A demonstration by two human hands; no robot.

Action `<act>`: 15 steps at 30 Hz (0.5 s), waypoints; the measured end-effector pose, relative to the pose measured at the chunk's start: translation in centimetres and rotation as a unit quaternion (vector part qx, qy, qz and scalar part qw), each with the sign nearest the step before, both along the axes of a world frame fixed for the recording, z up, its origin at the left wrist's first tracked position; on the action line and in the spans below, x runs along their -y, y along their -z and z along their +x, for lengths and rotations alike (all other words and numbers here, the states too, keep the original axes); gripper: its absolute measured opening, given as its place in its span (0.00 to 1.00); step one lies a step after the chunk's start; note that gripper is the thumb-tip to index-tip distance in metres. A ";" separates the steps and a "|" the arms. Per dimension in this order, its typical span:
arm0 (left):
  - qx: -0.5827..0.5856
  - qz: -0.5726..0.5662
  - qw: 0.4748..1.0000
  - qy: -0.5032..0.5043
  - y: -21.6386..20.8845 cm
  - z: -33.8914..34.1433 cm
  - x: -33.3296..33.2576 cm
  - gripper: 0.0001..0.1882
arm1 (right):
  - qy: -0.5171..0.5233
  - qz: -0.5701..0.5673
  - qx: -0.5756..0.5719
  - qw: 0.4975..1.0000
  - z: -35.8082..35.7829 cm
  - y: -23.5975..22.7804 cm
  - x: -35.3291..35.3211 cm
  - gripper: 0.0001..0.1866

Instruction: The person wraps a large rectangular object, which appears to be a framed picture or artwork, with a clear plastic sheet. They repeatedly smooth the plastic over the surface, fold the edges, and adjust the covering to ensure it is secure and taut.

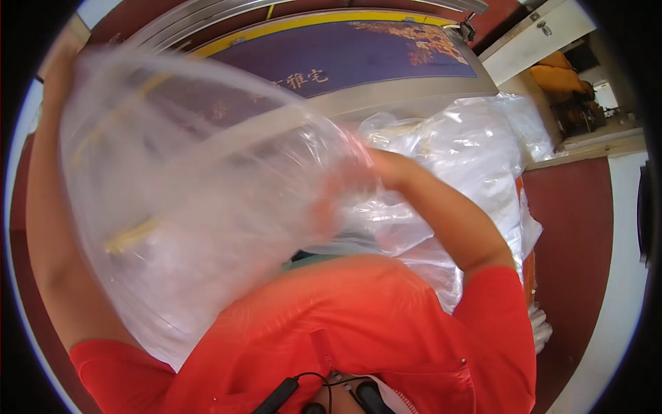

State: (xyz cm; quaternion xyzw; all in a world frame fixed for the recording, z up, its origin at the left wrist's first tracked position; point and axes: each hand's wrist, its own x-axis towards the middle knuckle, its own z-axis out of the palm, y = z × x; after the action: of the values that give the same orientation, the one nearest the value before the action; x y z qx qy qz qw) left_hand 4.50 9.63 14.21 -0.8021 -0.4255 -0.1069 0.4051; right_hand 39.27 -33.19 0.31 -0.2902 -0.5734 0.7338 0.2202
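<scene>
Aloft, clear film (207,172) billows between a person's two hands, filling the left half of our view in front of a red shirt (352,303). We find the left hand (63,65) high near the upper-left rim, beside the film's raised corner; it is blurred, and we cannot tell whether its fingers are closed. Lower and nearer the body, the right hand (341,190) shows as a pink smear through the film, by its right edge; whether it grips or merely touches, we cannot tell. We judge the span between them to be the relation that matters: the film's upper edge slopes from beside the left hand down toward the right wrist, its bulk hanging below that line, between the left forearm and the chest. Its true long axis we cannot make out through the blur. To the right, a heap (469,141) of shiny plastic lies nearer the right hand than the left. Through the film we glimpse a yellow strip (131,236). Beyond are a flowered blue panel (386,62), metal rails (200,26) and, at upper right, a white door (524,48).
</scene>
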 end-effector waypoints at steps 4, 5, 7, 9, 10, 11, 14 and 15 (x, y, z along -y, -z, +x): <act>0.123 -0.148 0.980 -0.057 15.0 -21.1 -2.8 0.14 | 0.002 -0.173 0.586 0.792 13.4 -1.2 13.4 0.32; 0.127 -0.174 0.954 -0.207 17.9 -22.8 -0.6 0.14 | 0.015 -0.177 0.674 0.717 17.8 -1.3 18.1 0.31; 0.140 -0.213 0.931 -0.260 23.7 -23.2 2.3 0.15 | 0.140 -0.152 0.758 0.619 32.8 -4.8 31.1 0.21; 0.234 -0.192 0.903 -0.304 22.9 -20.0 4.3 0.16 | 0.277 -0.119 0.876 0.376 36.2 -14.6 29.9 0.23; 0.284 -0.181 0.885 -0.321 22.7 -18.7 4.6 0.16 | 0.315 -0.049 0.916 0.243 36.7 -18.5 28.7 0.24; 0.275 -0.157 0.903 -0.291 23.7 -20.7 3.6 0.17 | 0.338 0.046 0.934 0.109 36.0 -21.5 26.0 0.25; 0.268 -0.124 0.923 -0.247 25.9 -23.9 0.8 0.17 | 0.353 0.442 0.823 -0.050 26.1 -22.9 14.0 0.29; 0.283 -0.147 0.913 -0.255 25.1 -19.1 1.0 0.16 | 0.341 0.510 0.789 0.024 24.0 -20.4 11.3 0.30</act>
State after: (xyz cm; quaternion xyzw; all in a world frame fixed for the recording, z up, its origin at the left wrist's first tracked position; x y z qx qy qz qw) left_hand -14.55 8.61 -10.86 -0.6530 -0.7234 -0.1585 0.1588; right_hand 63.24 -44.53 20.74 -0.6690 -0.4632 -0.5792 -0.0489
